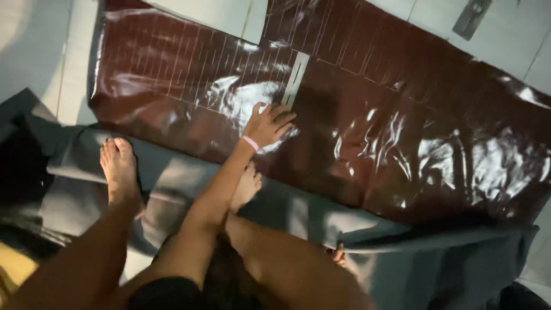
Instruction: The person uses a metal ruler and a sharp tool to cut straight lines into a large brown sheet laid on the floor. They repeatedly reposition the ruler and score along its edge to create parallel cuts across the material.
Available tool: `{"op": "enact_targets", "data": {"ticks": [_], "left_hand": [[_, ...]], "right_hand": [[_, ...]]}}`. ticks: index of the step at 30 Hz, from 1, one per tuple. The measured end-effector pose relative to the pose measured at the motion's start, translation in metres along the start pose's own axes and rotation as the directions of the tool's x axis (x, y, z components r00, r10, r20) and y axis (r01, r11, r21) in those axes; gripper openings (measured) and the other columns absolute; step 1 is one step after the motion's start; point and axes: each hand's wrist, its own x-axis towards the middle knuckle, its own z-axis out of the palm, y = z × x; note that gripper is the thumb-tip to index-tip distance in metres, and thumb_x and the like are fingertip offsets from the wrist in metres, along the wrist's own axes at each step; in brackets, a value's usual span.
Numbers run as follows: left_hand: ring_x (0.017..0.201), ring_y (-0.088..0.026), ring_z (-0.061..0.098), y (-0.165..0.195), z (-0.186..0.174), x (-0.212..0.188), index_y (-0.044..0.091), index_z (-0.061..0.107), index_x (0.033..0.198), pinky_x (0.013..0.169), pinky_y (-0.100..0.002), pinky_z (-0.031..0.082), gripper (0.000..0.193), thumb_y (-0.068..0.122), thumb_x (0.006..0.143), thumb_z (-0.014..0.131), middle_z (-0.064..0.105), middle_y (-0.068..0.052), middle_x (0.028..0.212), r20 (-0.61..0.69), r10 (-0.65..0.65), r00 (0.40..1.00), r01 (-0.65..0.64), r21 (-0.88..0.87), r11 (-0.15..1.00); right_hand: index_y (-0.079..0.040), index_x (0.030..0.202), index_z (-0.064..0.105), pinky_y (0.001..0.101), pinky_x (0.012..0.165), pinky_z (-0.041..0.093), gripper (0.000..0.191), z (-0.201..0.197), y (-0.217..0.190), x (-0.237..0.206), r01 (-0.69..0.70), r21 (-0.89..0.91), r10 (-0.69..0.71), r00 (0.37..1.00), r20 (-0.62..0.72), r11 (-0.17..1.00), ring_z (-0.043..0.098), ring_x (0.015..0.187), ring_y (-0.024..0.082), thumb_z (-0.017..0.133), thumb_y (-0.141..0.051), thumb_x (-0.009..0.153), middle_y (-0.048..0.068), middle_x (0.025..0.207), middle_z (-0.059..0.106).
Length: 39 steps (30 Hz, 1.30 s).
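— Because the glossy brown sheet (356,115) lies flat on the tiled floor (505,34), the pale ruled lines across its upper part stay straight, and that seems to be why you pin the metal ruler (296,80) there rather than hold it up.

— Which hand is on it?

— I judge it your left hand (268,123), reaching out at twelve o'clock from your knees. Its fingers (282,113) are spread nearly flat, gripping nothing, pressing on the ruler's near end and the sheet beside it so neither slips.

— And your right hand?

— Only a fingertip or two (338,255) shows at about four o'clock, past your knee, at the edge of the grey cloth (436,270). I cannot tell whether it is closed on that cloth.

— Anything else around?

— Your bare feet (119,166) rest on the grey cloth at nine o'clock of the hand, keeping you close. A second metal strip (472,17) lies well apart at one o'clock on the tiles.
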Motion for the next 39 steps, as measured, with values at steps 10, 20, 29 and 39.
{"op": "enact_targets", "data": {"ticks": [10, 20, 29, 39], "left_hand": [[0.120, -0.029, 0.060, 0.104, -0.073, -0.029, 0.019, 0.072, 0.112, 0.101, -0.045, 0.048, 0.017, 0.014, 0.098, 0.065, 0.067, -0.005, 0.121, -0.396, -0.699, 0.596, 0.654, -0.265, 0.708], [0.138, -0.029, 0.045, 0.149, -0.061, -0.010, 0.013, 0.066, 0.133, 0.112, -0.058, 0.033, 0.040, 0.035, 0.100, 0.062, 0.056, -0.010, 0.144, 0.038, -0.245, 0.969, 0.245, 0.009, 0.970], [0.155, -0.027, 0.023, 0.197, -0.035, 0.002, 0.015, 0.033, 0.159, 0.118, -0.062, 0.016, 0.073, 0.057, 0.100, 0.040, 0.029, -0.010, 0.167, 0.523, -0.182, 0.833, 0.108, 0.169, 0.980], [0.150, -0.036, 0.020, 0.158, -0.036, 0.050, 0.017, 0.035, 0.153, 0.115, -0.067, 0.017, 0.083, 0.073, 0.092, 0.035, 0.026, -0.016, 0.165, 0.740, -0.076, 0.668, -0.103, 0.193, 0.976]], "right_hand": [[-0.008, 0.138, 0.048, 0.0536, 0.097, 0.035, 0.041, -0.118, 0.000, 0.000, 0.109, 0.367, -0.173, 0.974, 0.147, 0.924, 0.046, 0.108, 0.031, 0.053, -0.027, 0.103, 0.020, 0.120, 0.051], [-0.006, 0.135, 0.049, 0.0490, 0.092, 0.035, 0.040, -0.123, -0.076, 0.066, 0.169, 0.762, -0.166, 0.983, -0.082, 0.625, 0.045, 0.102, 0.028, 0.056, -0.026, 0.102, 0.018, 0.116, 0.051], [-0.005, 0.133, 0.051, 0.0449, 0.088, 0.035, 0.039, -0.129, -0.114, 0.164, -0.112, 0.648, 0.138, 0.990, 0.011, 0.753, 0.045, 0.097, 0.026, 0.059, -0.025, 0.101, 0.016, 0.112, 0.051], [-0.003, 0.131, 0.052, 0.0404, 0.083, 0.034, 0.038, -0.118, -0.156, 0.183, -0.364, 0.394, 0.142, 0.860, 0.491, 0.844, 0.044, 0.092, 0.023, 0.063, -0.023, 0.100, 0.015, 0.109, 0.052]]}}
